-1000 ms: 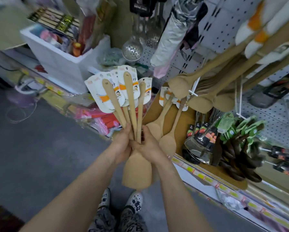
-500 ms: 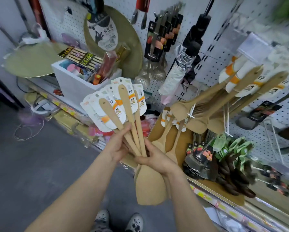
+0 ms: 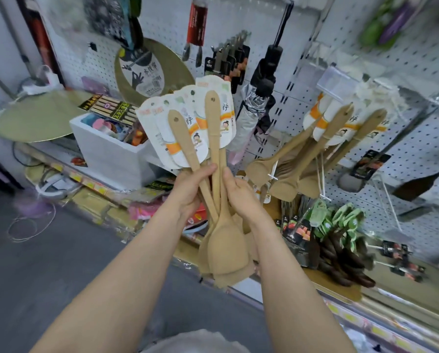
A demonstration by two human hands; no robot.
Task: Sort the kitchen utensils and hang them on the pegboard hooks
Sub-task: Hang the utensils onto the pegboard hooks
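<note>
I hold a fanned bunch of wooden spatulas [image 3: 223, 240] upright, blades down, white and orange label cards [image 3: 180, 128] at the handle tops. My left hand [image 3: 190, 189] grips the handles from the left. My right hand [image 3: 238, 197] grips them from the right, thumb up along a handle. To the right, more wooden spatulas [image 3: 287, 174] with the same cards hang on a hook of the white pegboard [image 3: 404, 62].
A folded umbrella [image 3: 259, 105] and black-handled utensils [image 3: 228, 59] hang behind the bunch. A white foam box [image 3: 109, 151] sits on the shelf at left, round gold boards beside it. Dark-handled tools with green tags [image 3: 340, 233] lie on the shelf at right. Grey floor below left.
Both hands have raised the bunch of spatulas higher toward the pegboard, and my view has tilted up. The grip on the handles is unchanged.
</note>
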